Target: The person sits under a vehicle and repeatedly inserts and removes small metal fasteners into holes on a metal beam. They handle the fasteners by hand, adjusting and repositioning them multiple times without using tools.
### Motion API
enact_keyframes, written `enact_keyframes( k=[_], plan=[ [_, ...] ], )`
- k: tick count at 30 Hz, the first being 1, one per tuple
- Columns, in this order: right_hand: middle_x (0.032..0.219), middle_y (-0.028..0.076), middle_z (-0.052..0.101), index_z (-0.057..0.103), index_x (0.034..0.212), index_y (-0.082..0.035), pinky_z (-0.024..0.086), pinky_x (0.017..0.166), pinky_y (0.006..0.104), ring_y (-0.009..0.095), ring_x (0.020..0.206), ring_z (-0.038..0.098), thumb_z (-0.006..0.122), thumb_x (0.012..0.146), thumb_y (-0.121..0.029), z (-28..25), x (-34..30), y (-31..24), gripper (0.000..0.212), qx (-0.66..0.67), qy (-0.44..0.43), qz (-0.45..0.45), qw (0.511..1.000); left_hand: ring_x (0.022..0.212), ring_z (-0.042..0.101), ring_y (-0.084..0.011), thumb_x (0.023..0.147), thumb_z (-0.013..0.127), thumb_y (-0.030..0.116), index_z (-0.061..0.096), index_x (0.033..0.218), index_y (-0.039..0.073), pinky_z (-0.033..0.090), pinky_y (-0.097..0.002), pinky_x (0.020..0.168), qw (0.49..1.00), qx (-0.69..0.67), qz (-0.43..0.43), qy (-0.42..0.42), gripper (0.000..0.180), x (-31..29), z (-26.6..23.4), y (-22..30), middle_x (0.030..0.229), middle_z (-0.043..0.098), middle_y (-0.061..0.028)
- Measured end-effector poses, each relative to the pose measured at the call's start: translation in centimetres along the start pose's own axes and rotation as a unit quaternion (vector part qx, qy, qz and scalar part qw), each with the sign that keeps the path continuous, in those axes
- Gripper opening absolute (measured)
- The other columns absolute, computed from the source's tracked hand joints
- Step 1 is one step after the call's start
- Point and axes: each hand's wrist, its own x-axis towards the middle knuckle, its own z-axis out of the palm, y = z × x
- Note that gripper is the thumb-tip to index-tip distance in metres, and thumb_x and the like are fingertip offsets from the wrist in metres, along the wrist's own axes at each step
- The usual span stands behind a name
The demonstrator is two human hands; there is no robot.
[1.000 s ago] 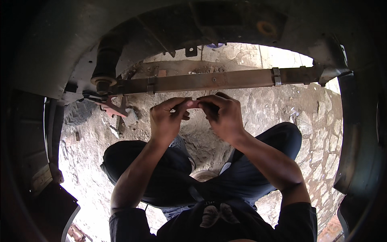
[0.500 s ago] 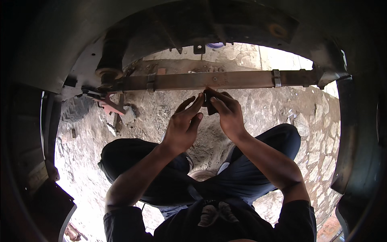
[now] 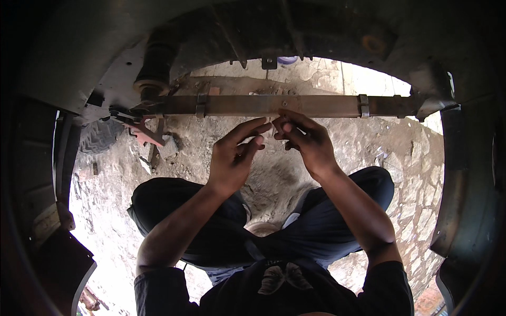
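Note:
A rusty flat leaf spring [image 3: 316, 106] runs across the wheel arch of a vehicle, held by metal clamps. My left hand [image 3: 235, 155] and my right hand [image 3: 305, 138] are raised just under its middle, fingertips meeting below a small bolt head. Something small and pale seems pinched between the fingertips, but it is too small to make out. I sit cross-legged in dark trousers under the arch.
A red-brown metal bracket [image 3: 145, 134] and a stone lie on the rough stone ground at the left, beside a tyre [image 3: 100, 136]. The dark wheel arch [image 3: 263, 26] curves overhead. A round rubber bump stop [image 3: 153, 73] hangs at the spring's left end.
Both hands have risen slightly toward the leaf spring. The left hand's fingers opened and then came back to meet the right hand's fingertips.

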Motion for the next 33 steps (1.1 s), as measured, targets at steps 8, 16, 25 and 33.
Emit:
enact_keyframes(
  k=[8,16,25,33],
  plan=[
    [0.101,0.007,0.074,0.065,0.129,0.0,0.052,0.077,0.0266,0.011,0.092,0.067,0.068,0.099,-0.018,1.1,-1.7,-0.3,0.035,-0.099,-0.039,-0.075,0.992,0.094,0.074,-0.0173,0.097,0.07,0.012,0.067,0.119,-0.002,0.063,-0.0301,0.079,0.997,-0.073,-0.027,0.017,0.027,-0.3,0.3,-0.7,0.106,0.075,-0.0124],
    [0.106,0.012,0.072,0.064,0.114,0.0,0.054,0.077,0.0289,0.016,0.095,0.069,0.072,0.092,0.001,1.0,-3.3,2.7,0.024,0.041,-0.027,-0.07,0.996,0.092,0.074,-0.0175,0.095,0.07,0.003,0.067,0.113,-0.006,0.062,-0.0294,0.079,0.997,0.066,0.04,0.011,0.02,-1.0,1.2,-2.3,0.102,0.074,-0.0141],
    [0.096,0.011,0.075,0.076,0.103,-0.006,0.059,0.076,0.031,0.02,0.086,0.075,0.076,0.086,-0.008,-7.1,4.0,-0.9,0.017,-0.523,0.054,-0.237,0.817,0.107,0.071,-0.0277,0.089,0.079,0.03,0.065,0.13,0.004,0.056,-0.0398,0.095,0.881,0.393,0.021,-0.262,0.049,3.0,-1.8,2.7,0.113,0.073,-0.0185],
    [0.119,0.008,0.07,0.074,0.115,-0.012,0.055,0.094,0.0368,0.029,0.109,0.067,0.063,0.093,-0.01,-9.7,8.7,3.9,0.025,-0.623,0.072,-0.224,0.746,0.107,0.068,-0.0344,0.091,0.073,0.032,0.069,0.123,0.004,0.052,-0.0446,0.095,0.812,0.51,-0.003,-0.283,0.043,10.5,-2.1,-2.8,0.112,0.072,-0.0192]
  ],
)
